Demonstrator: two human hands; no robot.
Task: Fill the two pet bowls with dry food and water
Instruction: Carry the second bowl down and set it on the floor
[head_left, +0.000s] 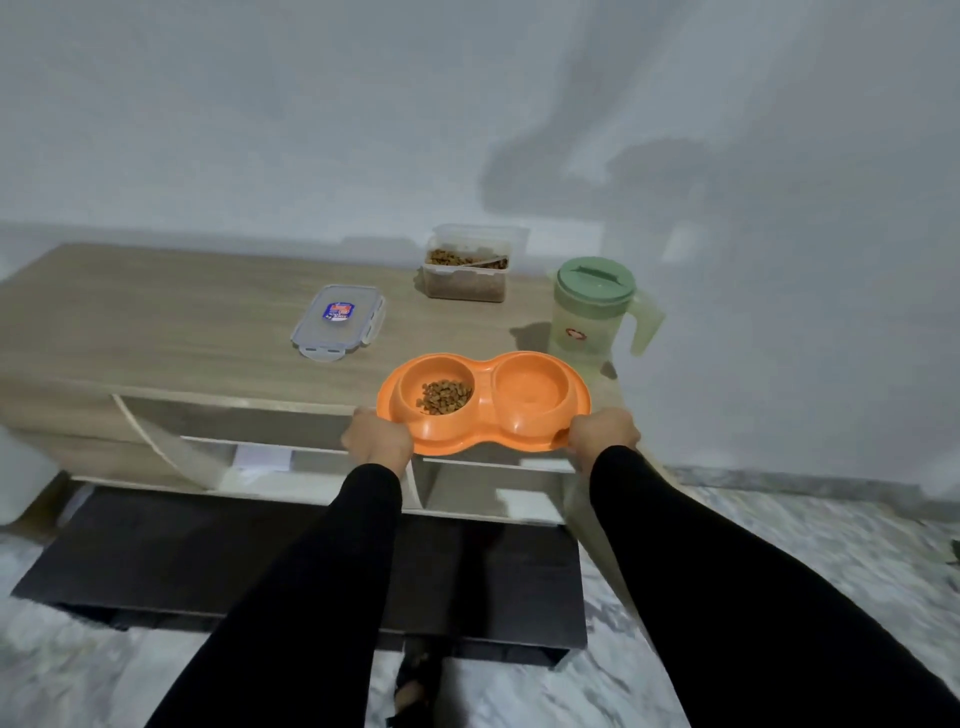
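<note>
An orange double pet bowl (485, 439) juts past the front edge of the wooden cabinet top (171, 332). Its left well holds brown kibble (444, 396); its right well (530, 392) looks glossy, and whether it holds water I cannot tell. My left hand (376, 439) grips the bowl's left end and my right hand (602, 431) grips its right end. Behind stand an open clear tub of kibble (465, 273) with a scoop in it and a green-lidded jug (597, 312).
The tub's clear lid (337, 322) lies flat to the left of the bowl. A grey wall rises behind the cabinet. Below are open shelves, a dark low platform (291, 566) and marbled floor. A sandalled foot (415, 680) shows at the bottom.
</note>
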